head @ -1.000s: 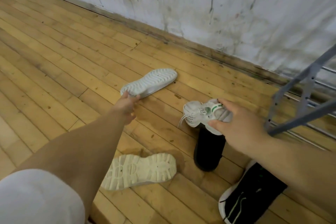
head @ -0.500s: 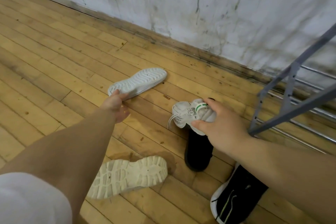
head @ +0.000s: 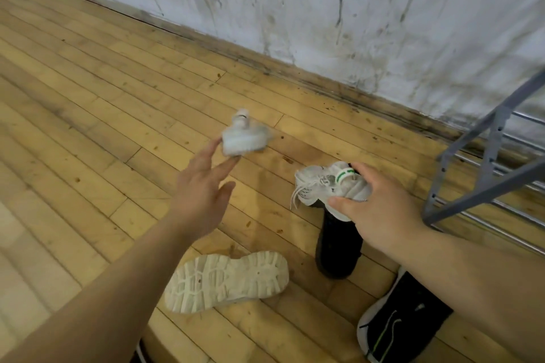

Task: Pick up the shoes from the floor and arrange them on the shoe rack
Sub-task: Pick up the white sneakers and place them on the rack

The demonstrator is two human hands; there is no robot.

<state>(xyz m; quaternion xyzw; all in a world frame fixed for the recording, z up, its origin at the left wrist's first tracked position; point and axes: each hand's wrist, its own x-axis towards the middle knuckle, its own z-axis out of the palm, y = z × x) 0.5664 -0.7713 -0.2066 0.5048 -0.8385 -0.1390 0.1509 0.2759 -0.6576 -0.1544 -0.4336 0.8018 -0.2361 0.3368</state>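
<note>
The right hand (head: 380, 209) clasped a white green-tabbed sneaker (head: 330, 186) near the shoe rack (head: 483, 180); the left hand (head: 200, 188), fingers (head: 224, 166) spread, touched a blurred white shoe (head: 244, 138) above the floor (head: 88, 127). Closing firmly around it looked advisable before lifting.

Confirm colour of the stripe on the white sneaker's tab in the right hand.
Green, on the white laced sneaker gripped by the right hand; head view.
</note>
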